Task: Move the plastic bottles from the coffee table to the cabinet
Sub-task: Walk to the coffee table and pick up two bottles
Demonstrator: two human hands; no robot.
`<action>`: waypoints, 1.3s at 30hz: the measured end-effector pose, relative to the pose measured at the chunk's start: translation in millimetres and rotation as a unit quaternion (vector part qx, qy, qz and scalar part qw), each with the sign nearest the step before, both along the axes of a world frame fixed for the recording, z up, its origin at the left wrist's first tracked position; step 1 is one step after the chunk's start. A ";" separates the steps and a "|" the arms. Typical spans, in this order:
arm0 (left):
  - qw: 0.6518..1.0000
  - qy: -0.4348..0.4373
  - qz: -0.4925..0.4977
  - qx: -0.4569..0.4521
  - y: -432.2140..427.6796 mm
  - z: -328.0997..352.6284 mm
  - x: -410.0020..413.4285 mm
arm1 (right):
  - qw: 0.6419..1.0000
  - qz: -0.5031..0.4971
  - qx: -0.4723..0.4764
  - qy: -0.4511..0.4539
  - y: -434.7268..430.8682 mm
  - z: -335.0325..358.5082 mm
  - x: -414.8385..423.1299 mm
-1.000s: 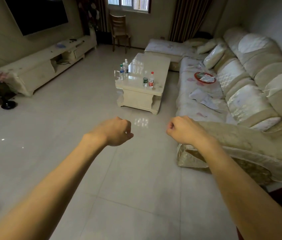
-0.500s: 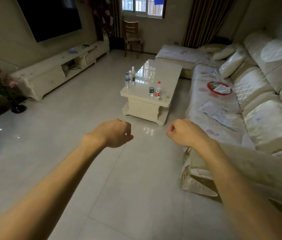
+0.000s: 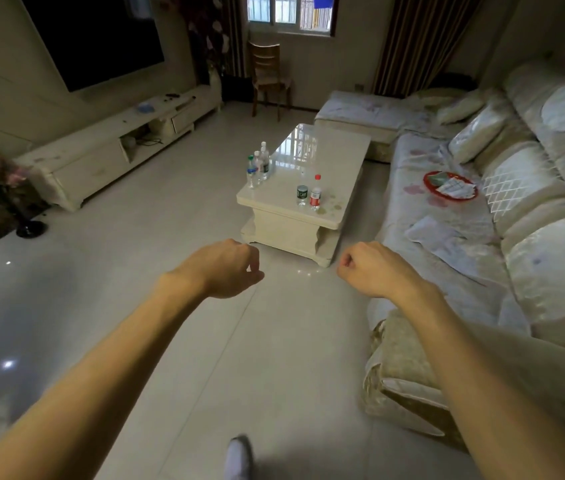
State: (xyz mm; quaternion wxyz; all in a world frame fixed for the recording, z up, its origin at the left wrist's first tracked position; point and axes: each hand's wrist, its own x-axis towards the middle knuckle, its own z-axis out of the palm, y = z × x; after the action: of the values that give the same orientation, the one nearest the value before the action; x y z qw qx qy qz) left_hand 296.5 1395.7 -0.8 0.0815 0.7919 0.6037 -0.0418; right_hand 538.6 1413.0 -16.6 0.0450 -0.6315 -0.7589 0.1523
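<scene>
Showing only in part at the bottom edge: one foot in pale footwear, blurred. Bottle labels are too small to read.

Plastic bottles, five, all upright on the coffee table: a cluster of three at its left edge, and a green-labelled bottle and a red-capped bottle side by side near the front edge.

Red tray on the sofa, holding papers.

Left hand and right hand, apart above the tiled floor, each curled into a fist, gripping nothing.

Cabinet, long and pale, against the left wall under a dark screen.
</scene>
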 end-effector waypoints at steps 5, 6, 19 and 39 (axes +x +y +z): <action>1.000 -0.010 -0.003 -0.002 61.9 -7.2 -17.2 | 1.000 -0.006 -0.006 -0.009 57.0 -0.6 -20.6; 1.000 -0.010 -0.005 -0.007 75.6 -8.5 -21.5 | 1.000 -0.006 -0.005 -0.010 69.7 -1.4 -25.0; 0.994 -0.079 -0.079 -0.006 245.8 -6.2 -74.3 | 0.998 -0.056 -0.011 0.003 206.8 7.7 -86.5; 0.996 -0.056 -0.058 -0.040 420.6 -20.4 -67.7 | 0.998 -0.044 -0.033 -0.006 393.3 -6.9 -75.8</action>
State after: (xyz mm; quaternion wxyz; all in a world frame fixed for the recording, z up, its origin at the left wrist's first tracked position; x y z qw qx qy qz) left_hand 228.8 1816.2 -21.1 0.1441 0.8227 0.5493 -0.0264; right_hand 462.8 1806.3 -23.5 0.0261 -0.6661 -0.7253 0.1719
